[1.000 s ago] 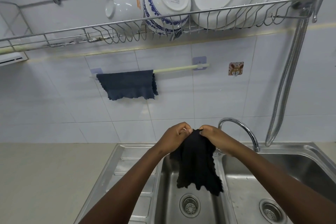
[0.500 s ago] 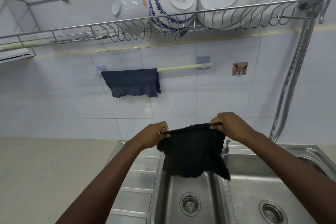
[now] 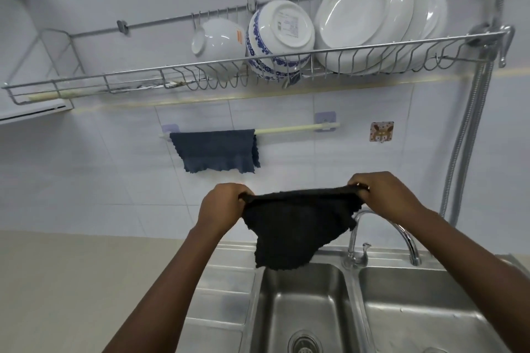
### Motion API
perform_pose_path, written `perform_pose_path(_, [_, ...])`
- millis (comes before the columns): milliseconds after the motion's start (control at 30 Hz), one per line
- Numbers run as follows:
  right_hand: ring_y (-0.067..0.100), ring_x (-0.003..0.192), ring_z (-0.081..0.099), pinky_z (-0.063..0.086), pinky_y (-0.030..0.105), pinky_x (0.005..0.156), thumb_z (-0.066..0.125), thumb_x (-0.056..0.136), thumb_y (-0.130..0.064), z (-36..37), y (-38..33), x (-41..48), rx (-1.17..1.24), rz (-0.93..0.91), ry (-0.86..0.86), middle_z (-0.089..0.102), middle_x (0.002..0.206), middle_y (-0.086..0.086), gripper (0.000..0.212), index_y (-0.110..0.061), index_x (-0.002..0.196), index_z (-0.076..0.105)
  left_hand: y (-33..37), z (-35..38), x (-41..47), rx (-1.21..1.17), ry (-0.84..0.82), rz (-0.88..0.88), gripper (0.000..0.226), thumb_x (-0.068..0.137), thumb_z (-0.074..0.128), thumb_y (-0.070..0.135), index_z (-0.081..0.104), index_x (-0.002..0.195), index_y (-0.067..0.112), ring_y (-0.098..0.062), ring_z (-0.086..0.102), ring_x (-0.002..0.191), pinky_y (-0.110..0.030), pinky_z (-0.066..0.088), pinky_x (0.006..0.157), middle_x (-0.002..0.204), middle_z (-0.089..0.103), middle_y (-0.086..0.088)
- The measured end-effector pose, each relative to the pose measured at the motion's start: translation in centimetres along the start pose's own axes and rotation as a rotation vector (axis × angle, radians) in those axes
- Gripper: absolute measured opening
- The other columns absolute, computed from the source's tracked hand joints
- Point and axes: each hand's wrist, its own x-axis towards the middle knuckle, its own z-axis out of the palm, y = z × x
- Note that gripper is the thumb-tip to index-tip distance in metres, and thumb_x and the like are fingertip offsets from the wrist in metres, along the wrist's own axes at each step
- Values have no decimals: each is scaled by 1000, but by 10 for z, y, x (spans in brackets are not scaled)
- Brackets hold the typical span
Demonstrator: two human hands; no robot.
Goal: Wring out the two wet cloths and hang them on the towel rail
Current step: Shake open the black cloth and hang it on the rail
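Observation:
A black cloth (image 3: 295, 226) hangs spread out between my hands above the left sink basin. My left hand (image 3: 222, 206) pinches its left top corner and my right hand (image 3: 381, 195) pinches its right top corner, so the top edge is pulled taut. On the wall behind, a pale towel rail (image 3: 295, 129) runs level, and a dark blue cloth (image 3: 215, 150) is draped over its left half. The rail's right half is bare. The black cloth is below the rail and nearer to me.
A steel double sink (image 3: 355, 306) lies below, with a curved tap (image 3: 401, 235) between the basins. Above the rail, a wire dish rack (image 3: 200, 71) holds bowls and white plates (image 3: 370, 14). A metal hose (image 3: 470, 129) hangs at the right. Beige counter (image 3: 71, 281) is at the left.
My hands have moved apart and risen, spreading the bunched black cloth out flat. It is now higher above the sink and closer to the rail.

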Motion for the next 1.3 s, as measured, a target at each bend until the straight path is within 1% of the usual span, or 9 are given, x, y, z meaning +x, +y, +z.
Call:
perform_pose_path(133, [18, 69, 62, 50, 29, 65, 56, 84, -3, 0, -6, -2, 100, 14, 207, 70, 76, -2, 22, -21, 90, 68, 7, -4, -4, -153, 321, -4, 21, 91, 60, 6, 74, 103, 17, -14, 62, 85, -17, 44, 80, 98, 70, 1])
perform_pose_path(200, [18, 69, 61, 46, 26, 62, 55, 85, -3, -5, -10, 1, 124, 5, 217, 68, 76, -1, 21, -19, 91, 67, 7, -7, -2, -136, 240, 1, 20, 92, 59, 8, 74, 101, 20, -14, 64, 85, -18, 47, 79, 96, 70, 3])
perform_pose_path(267, [20, 73, 64, 49, 29, 64, 56, 86, -6, -8, -12, 5, 81, 10, 23, 70, 78, 0, 19, -21, 87, 68, 6, -6, -1, -93, 72, -27, 21, 93, 57, 11, 74, 97, 22, -15, 65, 82, -22, 50, 75, 92, 72, 2])
perform_pose_path(433, [20, 68, 62, 53, 35, 65, 55, 83, -6, -8, -7, 2, 59, 29, 65, 68, 73, -1, 22, -25, 83, 65, 9, -3, -6, -133, 114, -24, 20, 93, 57, 12, 74, 97, 22, -14, 64, 81, -23, 52, 77, 93, 72, 4])
perform_pose_path(533, [18, 68, 65, 56, 39, 68, 60, 83, -11, -9, -5, 1, 86, 50, -58, 71, 73, -3, 20, -28, 78, 68, 7, -4, -8, -178, 182, -26, 20, 92, 58, 9, 74, 99, 19, -13, 63, 81, -23, 52, 77, 94, 73, 1])
perform_pose_path(667, [14, 61, 62, 50, 28, 61, 60, 84, -6, -10, -8, -1, 225, 84, -12, 68, 69, -6, 20, -23, 80, 70, 1, -7, -12, -226, 300, -42, 17, 92, 61, 10, 73, 102, 16, -14, 64, 86, -22, 50, 81, 100, 73, -3])
perform_pose_path(833, [14, 67, 65, 53, 30, 66, 60, 83, -6, -6, -10, -2, 202, 62, 51, 70, 72, -4, 20, -24, 81, 70, -11, -9, -15, -191, 203, -49, 15, 92, 61, 14, 73, 99, 18, -17, 66, 85, -25, 51, 81, 96, 72, -1])
perform_pose_path(1100, [13, 72, 66, 56, 34, 72, 63, 86, -12, -2, -13, 4, 118, 47, -80, 72, 77, -3, 15, -24, 83, 72, -25, -7, -15, -114, 20, -62, 17, 92, 60, 16, 73, 92, 26, -10, 65, 76, -28, 56, 76, 85, 72, 8])
perform_pose_path(1300, [19, 65, 62, 51, 32, 58, 56, 89, -17, -8, -19, 29, -29, 14, 30, 68, 70, -2, 15, -25, 82, 67, -34, -27, 13, -54, 12, -47, 14, 93, 56, 11, 67, 93, 21, -15, 62, 74, -25, 52, 72, 84, 65, 3])
